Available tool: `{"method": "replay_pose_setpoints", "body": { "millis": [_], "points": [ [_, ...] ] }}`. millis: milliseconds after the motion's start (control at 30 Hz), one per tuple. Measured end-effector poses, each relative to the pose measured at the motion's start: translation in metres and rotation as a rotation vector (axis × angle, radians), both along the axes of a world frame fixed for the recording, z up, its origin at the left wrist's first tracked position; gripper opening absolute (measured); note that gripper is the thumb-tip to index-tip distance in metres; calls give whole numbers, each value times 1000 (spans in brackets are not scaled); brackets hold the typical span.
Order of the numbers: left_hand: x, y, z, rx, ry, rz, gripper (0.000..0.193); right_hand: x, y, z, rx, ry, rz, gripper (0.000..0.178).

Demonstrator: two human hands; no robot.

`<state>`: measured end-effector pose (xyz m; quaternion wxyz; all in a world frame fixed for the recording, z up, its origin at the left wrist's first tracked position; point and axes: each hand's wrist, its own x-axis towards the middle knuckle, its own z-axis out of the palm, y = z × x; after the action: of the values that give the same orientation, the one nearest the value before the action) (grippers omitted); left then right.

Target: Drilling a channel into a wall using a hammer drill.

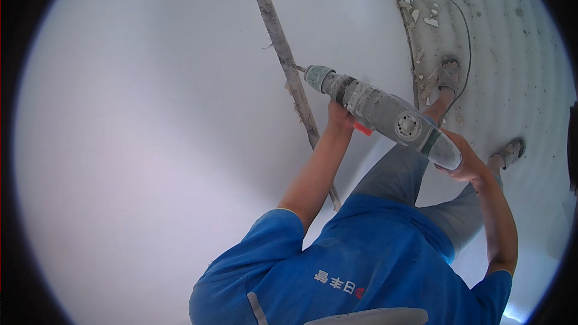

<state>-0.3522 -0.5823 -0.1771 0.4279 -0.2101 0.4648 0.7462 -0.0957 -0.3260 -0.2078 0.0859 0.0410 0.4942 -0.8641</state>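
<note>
White wall (150,144) fills the left, with a rough grey chased groove (289,66) running down it; grey rotary hammer drill (385,117) has its bit tip at the groove. Left hand (340,117) wraps closed around the drill's front body beside a small red part (363,128); right hand (466,162) clasps closed around the rear handle. Blue shirt (361,265) below carries small white-and-red print on its front; dusty floor (512,54) with rubble chips on the right.
</note>
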Motion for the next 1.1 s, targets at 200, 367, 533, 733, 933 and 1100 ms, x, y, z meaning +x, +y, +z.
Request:
{"method": "replay_pose_setpoints", "body": {
  "millis": [200, 367, 533, 733, 933, 1100],
  "points": [
    [-4, 3, 12, 72, -34, 13, 31, -5, -12, 27, 79, 16, -74, 53],
    [-4, 11, 22, 183, -27, -90, 33, 1, -20, 48, 145, 35, -213, 49],
    [-12, 44, 44, 56, -214, -163, 30, 9, -29, 80, 139, 38, -296, 44],
    [15, 12, 56, 154, -142, -213, 31, 23, -37, 105, 164, 49, -352, 39],
    [17, 33, 70, 272, -327, -186, 38, 20, -58, 113, 154, 36, -360, 36],
    [7, 25, 78, 1, -422, -202, 40, 20, -72, 119, 206, 100, -387, 35]
  ]
}}
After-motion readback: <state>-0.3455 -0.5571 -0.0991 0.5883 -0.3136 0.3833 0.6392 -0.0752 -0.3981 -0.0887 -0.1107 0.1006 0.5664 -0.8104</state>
